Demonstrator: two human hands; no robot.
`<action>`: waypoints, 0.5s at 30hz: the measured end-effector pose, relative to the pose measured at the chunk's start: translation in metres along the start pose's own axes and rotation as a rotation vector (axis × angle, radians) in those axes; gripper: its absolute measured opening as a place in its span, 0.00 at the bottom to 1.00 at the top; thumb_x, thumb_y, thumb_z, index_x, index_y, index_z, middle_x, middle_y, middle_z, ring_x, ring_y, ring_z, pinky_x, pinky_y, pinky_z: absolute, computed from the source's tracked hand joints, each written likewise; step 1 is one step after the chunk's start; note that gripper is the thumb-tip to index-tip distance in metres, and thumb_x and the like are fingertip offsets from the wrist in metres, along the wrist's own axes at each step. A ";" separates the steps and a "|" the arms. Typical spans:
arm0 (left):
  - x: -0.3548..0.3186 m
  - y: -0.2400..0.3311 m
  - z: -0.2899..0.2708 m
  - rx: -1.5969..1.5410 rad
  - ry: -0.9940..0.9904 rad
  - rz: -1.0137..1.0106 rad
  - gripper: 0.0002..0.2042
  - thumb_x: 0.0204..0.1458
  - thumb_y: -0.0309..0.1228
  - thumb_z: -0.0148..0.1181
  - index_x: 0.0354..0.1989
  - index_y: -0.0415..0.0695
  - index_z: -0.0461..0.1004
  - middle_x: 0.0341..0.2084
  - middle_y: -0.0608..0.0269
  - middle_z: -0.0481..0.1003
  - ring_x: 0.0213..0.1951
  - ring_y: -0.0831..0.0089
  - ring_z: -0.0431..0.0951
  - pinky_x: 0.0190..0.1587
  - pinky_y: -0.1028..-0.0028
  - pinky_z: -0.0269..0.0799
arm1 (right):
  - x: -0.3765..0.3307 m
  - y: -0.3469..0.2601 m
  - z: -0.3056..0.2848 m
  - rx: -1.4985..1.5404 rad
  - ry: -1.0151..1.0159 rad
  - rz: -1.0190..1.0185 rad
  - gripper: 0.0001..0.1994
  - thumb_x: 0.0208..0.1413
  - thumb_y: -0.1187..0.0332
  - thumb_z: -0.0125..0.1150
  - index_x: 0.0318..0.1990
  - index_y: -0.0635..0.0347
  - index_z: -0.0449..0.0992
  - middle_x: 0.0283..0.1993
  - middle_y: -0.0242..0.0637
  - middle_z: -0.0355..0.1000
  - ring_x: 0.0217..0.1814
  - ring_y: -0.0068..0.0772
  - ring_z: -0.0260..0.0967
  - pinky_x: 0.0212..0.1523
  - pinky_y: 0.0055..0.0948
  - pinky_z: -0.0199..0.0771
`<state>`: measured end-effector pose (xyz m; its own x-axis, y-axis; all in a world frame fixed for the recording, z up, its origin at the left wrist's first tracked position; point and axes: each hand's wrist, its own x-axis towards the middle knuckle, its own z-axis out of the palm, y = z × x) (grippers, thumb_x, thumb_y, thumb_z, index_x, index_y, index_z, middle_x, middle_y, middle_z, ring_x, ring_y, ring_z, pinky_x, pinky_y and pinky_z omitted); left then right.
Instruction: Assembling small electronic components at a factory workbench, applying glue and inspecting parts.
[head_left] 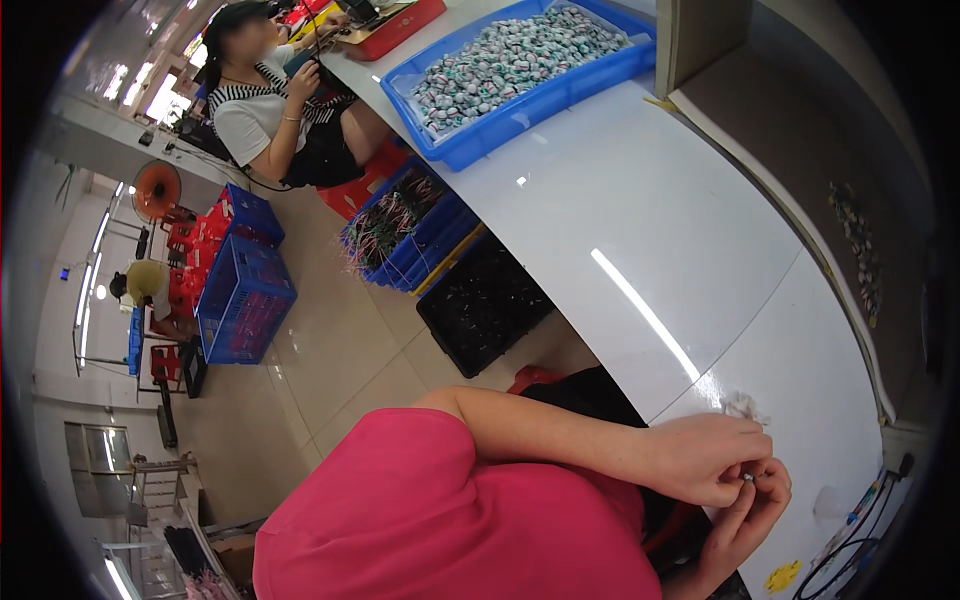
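Observation:
Both hands meet over the white table's near right part. My left hand [705, 458] comes in from the left with its fingers curled and pinched together. My right hand [752, 512] is just below it, with its thumb and fingers closed around the same spot. Between the fingertips a small silvery-dark piece [747, 478] shows; it is too small to tell its kind, and the fingers cover most of it. A crumpled whitish scrap [742, 406] lies on the table just beyond my left hand.
A blue tray [545, 118] of small white-and-green pieces stands on the far table [640, 200]. Below are a blue crate of wires [400, 225] and a black crate [480, 310]. A seated co-worker [265, 110] is at far left. Cables [850, 545] and a yellow piece [783, 576] lie near right.

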<state>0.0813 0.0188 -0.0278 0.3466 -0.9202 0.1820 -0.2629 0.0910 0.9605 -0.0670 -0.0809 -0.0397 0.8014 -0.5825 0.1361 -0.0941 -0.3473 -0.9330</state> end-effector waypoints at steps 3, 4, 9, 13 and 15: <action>0.020 0.003 0.005 0.008 -0.017 -0.009 0.08 0.46 0.31 0.56 0.31 0.42 0.66 0.26 0.60 0.67 0.26 0.63 0.72 0.28 0.67 0.66 | 0.015 0.003 -0.016 -0.020 0.000 0.002 0.06 0.63 0.73 0.43 0.44 0.64 0.60 0.52 0.43 0.60 0.52 0.32 0.59 0.56 0.30 0.59; 0.027 0.002 0.009 0.001 -0.010 -0.005 0.08 0.46 0.31 0.56 0.31 0.42 0.66 0.26 0.60 0.67 0.26 0.63 0.72 0.28 0.67 0.66 | 0.019 0.004 -0.022 -0.039 -0.001 -0.001 0.06 0.63 0.73 0.43 0.44 0.64 0.60 0.52 0.43 0.60 0.52 0.32 0.59 0.57 0.30 0.58; 0.068 0.007 0.029 0.013 0.003 0.005 0.08 0.46 0.31 0.56 0.30 0.41 0.66 0.26 0.59 0.67 0.26 0.63 0.72 0.28 0.67 0.66 | 0.043 0.015 -0.061 -0.027 0.001 0.000 0.06 0.63 0.73 0.43 0.45 0.64 0.60 0.53 0.42 0.60 0.53 0.32 0.59 0.57 0.30 0.59; 0.082 0.018 0.040 -0.002 0.021 -0.001 0.08 0.45 0.30 0.56 0.30 0.41 0.66 0.25 0.59 0.67 0.26 0.62 0.71 0.28 0.66 0.66 | 0.049 0.008 -0.081 -0.028 -0.013 -0.003 0.06 0.63 0.73 0.42 0.45 0.64 0.60 0.53 0.42 0.60 0.54 0.32 0.59 0.57 0.30 0.59; 0.088 0.026 0.047 0.014 0.023 0.015 0.08 0.43 0.30 0.56 0.29 0.41 0.65 0.25 0.59 0.67 0.26 0.62 0.71 0.27 0.65 0.65 | 0.049 0.008 -0.094 -0.029 -0.015 -0.023 0.07 0.63 0.72 0.42 0.45 0.64 0.60 0.53 0.42 0.60 0.54 0.32 0.59 0.57 0.30 0.59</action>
<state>0.0627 -0.0775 0.0031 0.3632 -0.9097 0.2014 -0.2805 0.0994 0.9547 -0.0840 -0.1813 -0.0092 0.8123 -0.5630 0.1521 -0.0925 -0.3819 -0.9196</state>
